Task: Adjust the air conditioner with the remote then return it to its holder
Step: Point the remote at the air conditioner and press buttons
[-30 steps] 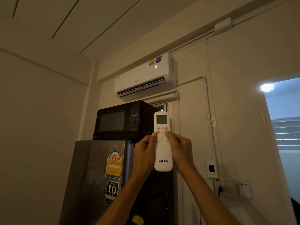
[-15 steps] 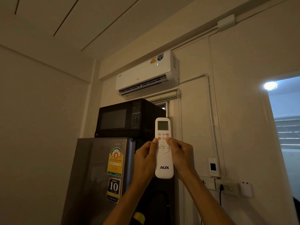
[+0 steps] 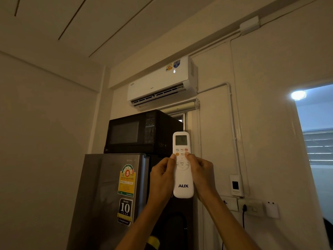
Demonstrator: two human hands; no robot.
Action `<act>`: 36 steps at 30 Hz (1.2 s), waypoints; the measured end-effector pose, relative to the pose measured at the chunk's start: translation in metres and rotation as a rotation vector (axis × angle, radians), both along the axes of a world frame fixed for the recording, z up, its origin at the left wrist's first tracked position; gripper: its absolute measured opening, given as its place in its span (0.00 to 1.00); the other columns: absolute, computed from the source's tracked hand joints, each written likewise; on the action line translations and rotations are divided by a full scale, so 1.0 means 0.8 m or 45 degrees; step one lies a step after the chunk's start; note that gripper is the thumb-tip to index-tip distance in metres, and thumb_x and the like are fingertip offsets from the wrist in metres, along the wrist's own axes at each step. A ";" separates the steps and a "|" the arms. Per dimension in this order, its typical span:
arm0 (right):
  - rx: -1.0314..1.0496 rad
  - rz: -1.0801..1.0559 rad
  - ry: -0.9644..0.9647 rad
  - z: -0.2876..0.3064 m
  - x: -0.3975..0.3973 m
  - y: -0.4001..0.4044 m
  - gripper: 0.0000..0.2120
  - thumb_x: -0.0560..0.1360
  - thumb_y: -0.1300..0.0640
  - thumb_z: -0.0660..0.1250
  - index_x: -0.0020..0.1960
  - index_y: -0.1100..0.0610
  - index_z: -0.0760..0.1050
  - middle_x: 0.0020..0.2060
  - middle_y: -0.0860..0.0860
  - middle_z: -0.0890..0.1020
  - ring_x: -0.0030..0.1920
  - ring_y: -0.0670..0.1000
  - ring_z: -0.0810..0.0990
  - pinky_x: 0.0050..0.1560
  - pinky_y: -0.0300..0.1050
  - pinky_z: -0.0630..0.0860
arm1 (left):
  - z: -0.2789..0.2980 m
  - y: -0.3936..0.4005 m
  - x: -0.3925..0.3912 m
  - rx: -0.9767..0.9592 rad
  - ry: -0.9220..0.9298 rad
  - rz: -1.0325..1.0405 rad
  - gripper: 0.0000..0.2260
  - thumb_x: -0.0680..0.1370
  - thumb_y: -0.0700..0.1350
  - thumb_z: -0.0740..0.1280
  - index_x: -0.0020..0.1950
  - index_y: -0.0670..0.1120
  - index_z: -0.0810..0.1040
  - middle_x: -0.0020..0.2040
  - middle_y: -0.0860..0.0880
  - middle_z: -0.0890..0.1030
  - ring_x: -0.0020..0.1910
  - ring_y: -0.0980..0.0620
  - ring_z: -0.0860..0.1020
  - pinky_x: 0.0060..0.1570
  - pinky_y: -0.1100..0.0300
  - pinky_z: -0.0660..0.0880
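Both hands are wrapped around the remote (image 3: 182, 166), the left hand (image 3: 162, 175) against its left edge and the right hand (image 3: 202, 173) against its right edge, fingers curled behind the body and thumbs laid on the button face. Grip is firm and two-sided; neither hand is free. The remote is held upright in the air, long axis near vertical, display end up and the AUX lettering at the lower end, in front of the microwave (image 3: 142, 131) and the refrigerator (image 3: 111, 195) that carries it.

The air conditioner (image 3: 160, 82) is mounted high on the wall, above the remote and slightly to its left, well apart from it. The remote's top end points up toward the unit, so the line between the two is unobstructed. A lit figure shows on the unit's front panel and the louvre appears open; the reading on the remote's display is too dim to make out.

Judgement: the adjusting step is in hand. What looks like the holder (image 3: 236, 184), a small white bracket on the wall, lies low and to the right of the remote. The right hand is the nearer one for the return, which would call for carrying the remote rightward and down, lower end first. That step is not yet done.
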State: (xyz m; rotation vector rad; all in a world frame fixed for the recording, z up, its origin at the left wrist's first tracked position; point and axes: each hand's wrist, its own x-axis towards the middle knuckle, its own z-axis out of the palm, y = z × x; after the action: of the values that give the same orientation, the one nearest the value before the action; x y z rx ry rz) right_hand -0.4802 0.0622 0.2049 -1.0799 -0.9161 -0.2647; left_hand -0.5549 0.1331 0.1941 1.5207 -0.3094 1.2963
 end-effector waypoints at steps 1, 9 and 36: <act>0.000 0.001 0.000 0.000 0.000 0.000 0.06 0.73 0.52 0.64 0.45 0.54 0.76 0.38 0.49 0.82 0.34 0.48 0.82 0.27 0.33 0.78 | 0.000 0.000 0.000 -0.002 -0.001 -0.002 0.08 0.78 0.42 0.58 0.42 0.51 0.74 0.39 0.50 0.81 0.32 0.59 0.82 0.28 0.69 0.77; -0.011 -0.010 0.008 0.000 0.003 0.004 0.06 0.73 0.52 0.64 0.46 0.53 0.77 0.42 0.53 0.83 0.38 0.53 0.84 0.35 0.43 0.80 | 0.000 0.003 -0.001 0.010 0.019 0.012 0.08 0.78 0.44 0.57 0.42 0.51 0.74 0.40 0.49 0.81 0.32 0.58 0.82 0.28 0.68 0.77; -0.027 -0.032 -0.018 0.004 0.005 -0.002 0.04 0.74 0.53 0.64 0.43 0.52 0.76 0.40 0.52 0.82 0.37 0.52 0.83 0.36 0.44 0.80 | 0.004 0.000 0.000 0.011 0.026 0.027 0.08 0.78 0.44 0.58 0.42 0.52 0.74 0.39 0.50 0.81 0.31 0.59 0.82 0.27 0.69 0.76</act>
State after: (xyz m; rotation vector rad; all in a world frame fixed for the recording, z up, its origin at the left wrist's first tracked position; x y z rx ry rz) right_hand -0.4763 0.0608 0.2080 -1.1112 -0.9205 -0.2843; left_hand -0.5548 0.1328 0.1970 1.5471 -0.2870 1.2971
